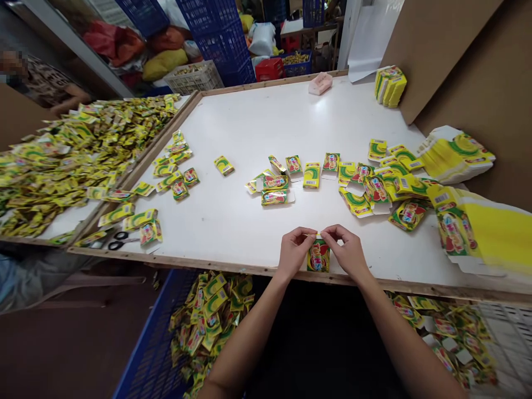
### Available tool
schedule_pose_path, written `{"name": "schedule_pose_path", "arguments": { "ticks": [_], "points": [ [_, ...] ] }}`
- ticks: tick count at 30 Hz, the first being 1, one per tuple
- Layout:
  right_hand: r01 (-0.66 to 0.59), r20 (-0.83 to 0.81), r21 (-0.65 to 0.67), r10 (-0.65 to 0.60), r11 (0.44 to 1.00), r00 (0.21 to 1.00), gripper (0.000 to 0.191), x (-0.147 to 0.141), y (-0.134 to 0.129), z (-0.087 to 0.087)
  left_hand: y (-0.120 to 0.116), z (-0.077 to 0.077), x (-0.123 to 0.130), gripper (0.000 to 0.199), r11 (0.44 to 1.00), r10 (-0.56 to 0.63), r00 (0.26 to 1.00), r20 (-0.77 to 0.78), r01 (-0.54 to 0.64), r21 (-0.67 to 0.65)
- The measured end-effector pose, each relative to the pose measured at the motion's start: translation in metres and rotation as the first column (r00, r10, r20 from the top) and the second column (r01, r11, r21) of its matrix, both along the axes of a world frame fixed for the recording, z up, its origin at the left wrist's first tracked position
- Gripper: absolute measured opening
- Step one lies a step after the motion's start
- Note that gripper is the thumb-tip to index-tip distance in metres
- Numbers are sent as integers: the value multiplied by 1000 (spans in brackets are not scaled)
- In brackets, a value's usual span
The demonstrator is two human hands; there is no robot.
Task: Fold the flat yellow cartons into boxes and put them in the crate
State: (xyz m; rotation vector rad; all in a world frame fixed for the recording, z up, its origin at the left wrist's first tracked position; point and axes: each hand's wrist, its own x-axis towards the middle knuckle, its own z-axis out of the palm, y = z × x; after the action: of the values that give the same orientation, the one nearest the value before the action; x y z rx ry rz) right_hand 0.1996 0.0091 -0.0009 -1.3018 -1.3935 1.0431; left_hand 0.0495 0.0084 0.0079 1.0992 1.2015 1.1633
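Note:
Near the table's front edge, a small yellow and green box (318, 256) with a red picture stands or lies between my hands. My left hand (297, 248) pinches the left side of its upper end with thumb and forefinger. On the other side my right hand (341, 247) pinches the right side of the same end. The fingertips nearly meet over a white flap. Beyond them, several similar boxes (276, 197) lie in a loose row on the white table (233, 233), some with open white flaps.
Stacks of flattened cartons (457, 155) and a heap of boxes (378, 188) lie at right. Black-handled scissors (118, 240) rest at front left, near a big pile of packets (83, 149). Below the table edge is a blue crate (145, 338). A person (50, 88) sits far left.

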Motion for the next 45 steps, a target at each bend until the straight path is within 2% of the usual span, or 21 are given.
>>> {"name": "schedule_pose_path", "arguments": {
  "ticks": [5,8,11,13,15,19,21,22,24,26,27,29,32,33,36,38,40,42,45],
  "points": [
    [-54,-1,64,55,996,999,23,4,-6,-9,-7,-12,-7,21,995,-100,995,-3,100,18],
    [-64,0,95,64,993,998,20,5,-11,-12,-11,-13,-5,22,994,-113,994,-10,113,6],
    [-66,5,93,66,993,998,22,5,-14,-10,-20,1,-17,20,998,-17,989,-150,27,60],
    [-33,6,75,33,997,999,25,3,-11,-10,-33,17,-44,21,994,83,957,-276,-58,98],
    [-2,39,42,0,999,999,27,-3,-2,-12,-51,34,-86,23,989,145,891,-430,-111,102],
    [-72,172,-76,84,995,982,22,-39,40,-21,-87,61,-172,27,993,91,609,-788,-111,29],
    [-109,214,-137,137,985,967,33,-65,68,-22,-97,66,-193,31,986,145,493,-858,-145,84],
    [-108,254,-157,146,982,956,36,-77,82,-21,-99,65,-196,32,980,183,468,-865,-159,122],
    [-97,280,-147,136,984,951,26,-95,104,-17,-98,60,-190,32,974,220,486,-846,-159,163],
    [-108,285,-109,136,988,949,14,-100,114,-11,-90,51,-173,30,983,186,573,-798,-109,151],
    [-126,283,-84,145,989,948,14,-98,114,-9,-83,46,-163,29,986,165,624,-764,-84,144],
    [-174,277,-25,175,984,945,17,-85,105,-3,-66,36,-144,28,983,173,718,-674,-83,164],
    [-270,249,78,243,960,938,17,-54,80,4,-35,21,-117,33,961,262,815,-517,-172,216],
    [-305,229,118,272,945,934,17,-45,70,7,-26,15,-107,37,962,252,855,-454,-172,210],
    [-358,184,179,326,916,927,15,-24,45,9,-5,-1,-73,46,995,41,980,-197,-21,101],
    [-311,128,176,291,934,948,14,-17,31,6,0,-8,-52,46,995,-90,995,-31,91,36],
    [-206,26,155,205,966,978,16,-14,20,0,0,-10,-36,44,993,-119,992,49,118,17],
    [-117,-50,133,125,984,991,19,-13,10,-6,-3,-10,-29,43,993,-120,990,70,119,17],
    [-113,-29,118,118,986,993,17,-14,2,-13,-7,-8,-30,35,989,-146,988,46,146,3]
  ]
}}
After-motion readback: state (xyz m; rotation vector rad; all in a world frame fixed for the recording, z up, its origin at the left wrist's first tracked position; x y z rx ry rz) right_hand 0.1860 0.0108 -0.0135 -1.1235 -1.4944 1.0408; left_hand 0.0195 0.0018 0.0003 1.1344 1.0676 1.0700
